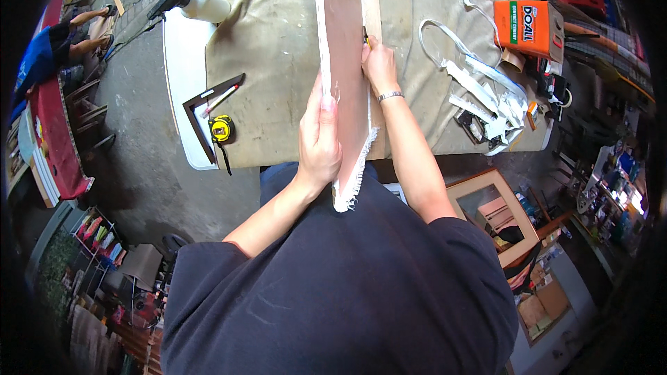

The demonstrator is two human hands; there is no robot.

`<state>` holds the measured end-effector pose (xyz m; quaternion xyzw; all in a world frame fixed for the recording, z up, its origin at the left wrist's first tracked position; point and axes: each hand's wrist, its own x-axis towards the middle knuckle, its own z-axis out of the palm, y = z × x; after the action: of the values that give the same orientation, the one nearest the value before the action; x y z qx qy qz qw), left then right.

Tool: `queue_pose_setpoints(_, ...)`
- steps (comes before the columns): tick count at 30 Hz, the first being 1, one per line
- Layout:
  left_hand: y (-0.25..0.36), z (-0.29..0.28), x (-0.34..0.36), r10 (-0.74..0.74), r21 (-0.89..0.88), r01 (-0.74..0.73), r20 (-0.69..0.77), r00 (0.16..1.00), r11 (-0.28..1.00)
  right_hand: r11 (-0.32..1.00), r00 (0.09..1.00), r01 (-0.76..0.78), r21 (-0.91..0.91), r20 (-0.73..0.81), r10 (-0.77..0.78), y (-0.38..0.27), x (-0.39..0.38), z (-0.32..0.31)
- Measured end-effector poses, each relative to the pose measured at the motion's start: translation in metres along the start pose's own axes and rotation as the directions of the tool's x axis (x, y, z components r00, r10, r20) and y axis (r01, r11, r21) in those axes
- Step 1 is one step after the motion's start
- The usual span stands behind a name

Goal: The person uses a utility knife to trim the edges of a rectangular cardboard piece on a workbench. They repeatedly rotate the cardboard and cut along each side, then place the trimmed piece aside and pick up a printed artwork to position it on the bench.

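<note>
Steadying the panel (349, 62), the left grip (319, 142) wraps its left side, apparently bracing it for the right grip (380, 68), curled round a yellow tool (367, 39) opposite.

On table (267, 107): tape measure (221, 129), spray bottle (208, 7) left of panel (347, 76); strips (511, 109) right.

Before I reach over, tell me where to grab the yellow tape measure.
Take the tape measure by its chunky case, probably from the right: that side lies free, while the L-shaped square crowds its left.
</note>
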<state>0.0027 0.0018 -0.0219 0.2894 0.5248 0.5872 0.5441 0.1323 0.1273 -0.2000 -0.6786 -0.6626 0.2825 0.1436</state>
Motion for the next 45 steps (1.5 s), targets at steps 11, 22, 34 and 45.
queue_pose_setpoints(11,0.000,0.006,0.000,0.030,-0.035,-0.029,0.025,0.999,0.999,1.000,0.999,-0.009,0.009,0.034,0.009,0.021,-0.073,-0.006)
queue_pose_setpoints(22,-0.005,0.003,-0.001,0.057,0.016,-0.057,0.003,0.998,0.998,0.998,0.995,-0.046,0.051,0.089,0.041,0.029,-0.141,-0.017)
queue_pose_setpoints(34,0.000,0.008,-0.002,0.051,-0.015,-0.051,-0.023,0.998,0.999,0.999,0.982,-0.043,-0.020,0.186,0.046,0.048,-0.208,-0.023)
queue_pose_setpoints(45,0.005,0.007,-0.001,-0.007,-0.049,0.007,-0.002,1.000,0.999,0.987,0.973,-0.110,-0.118,0.191,0.131,0.062,-0.282,-0.026)
